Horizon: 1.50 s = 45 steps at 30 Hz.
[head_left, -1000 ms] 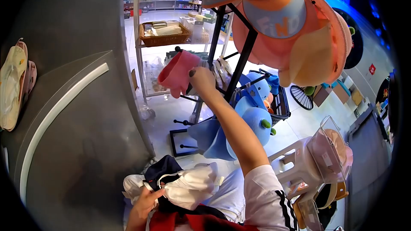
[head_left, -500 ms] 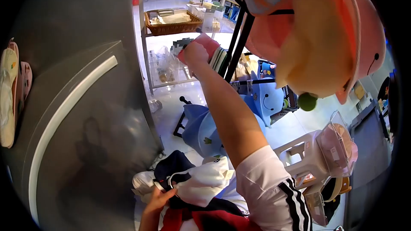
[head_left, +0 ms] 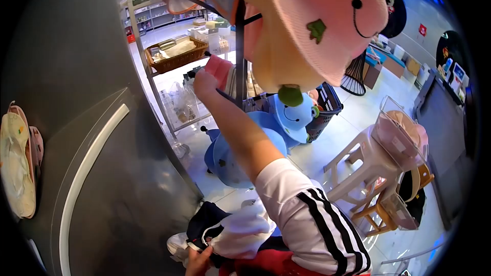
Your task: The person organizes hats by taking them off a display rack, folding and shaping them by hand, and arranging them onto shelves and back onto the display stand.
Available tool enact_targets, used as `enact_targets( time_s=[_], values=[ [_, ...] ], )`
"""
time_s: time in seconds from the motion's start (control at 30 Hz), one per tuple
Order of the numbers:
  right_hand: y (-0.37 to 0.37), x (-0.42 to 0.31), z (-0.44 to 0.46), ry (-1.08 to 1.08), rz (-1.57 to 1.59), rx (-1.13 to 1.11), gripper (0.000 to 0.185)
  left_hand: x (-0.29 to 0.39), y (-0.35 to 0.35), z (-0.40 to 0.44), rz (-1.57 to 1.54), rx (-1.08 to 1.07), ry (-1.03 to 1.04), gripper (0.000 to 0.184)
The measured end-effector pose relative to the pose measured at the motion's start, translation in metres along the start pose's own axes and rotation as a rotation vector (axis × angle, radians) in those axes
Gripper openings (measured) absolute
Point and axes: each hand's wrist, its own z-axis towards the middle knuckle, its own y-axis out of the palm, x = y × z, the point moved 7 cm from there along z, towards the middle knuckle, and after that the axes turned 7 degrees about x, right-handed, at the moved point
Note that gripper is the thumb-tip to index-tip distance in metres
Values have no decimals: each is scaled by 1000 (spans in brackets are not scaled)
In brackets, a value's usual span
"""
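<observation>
My right hand (head_left: 205, 84), at the end of an outstretched arm, is curled against a pink cloth item (head_left: 219, 70) on the black display rack (head_left: 240, 53). Its fingertips are hidden. Low in the view, my left hand (head_left: 199, 260) grips navy and white hats (head_left: 240, 232), thumb on top near a dark band. Just beyond my right hand, black-knobbed prongs stick out. Close on the right hang large pink bucket hats (head_left: 327, 25), one with a stitched smile and a green star. Blue hats (head_left: 245, 148) hang below my right arm.
A dark panel (head_left: 107, 174) with a curved white strip stands along the left. Beyond the rack are a wicker basket (head_left: 176, 53) and shelving. A beige stool (head_left: 368, 156) bearing a clear bin and a black crate (head_left: 327, 107) stand on the right.
The view has swung right and the pink bucket hats appear nearer the middle. My right hand stays at the pink cloth item; my left hand keeps hold of the hats.
</observation>
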Motion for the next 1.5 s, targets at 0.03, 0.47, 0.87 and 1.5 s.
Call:
enact_targets(
  time_s=[0.03, 0.47, 0.87, 1.5],
  values=[
    [-3, 3, -8, -22, -28, 39, 24, 4, 1, -11, -20, 61, -169, 42],
    [-176, 183, -77, -978, -419, 300, 20, -21, -7, -36, -288, 252, -172, 49],
    [-168, 168, -69, -734, -373, -13, 38, -28, 10, -84, -317, 484, -7, 46],
    [-170, 151, -93, -1014, -551, 279, 25, -8, 55, 39, -250, -59, 13, 38]
  ],
)
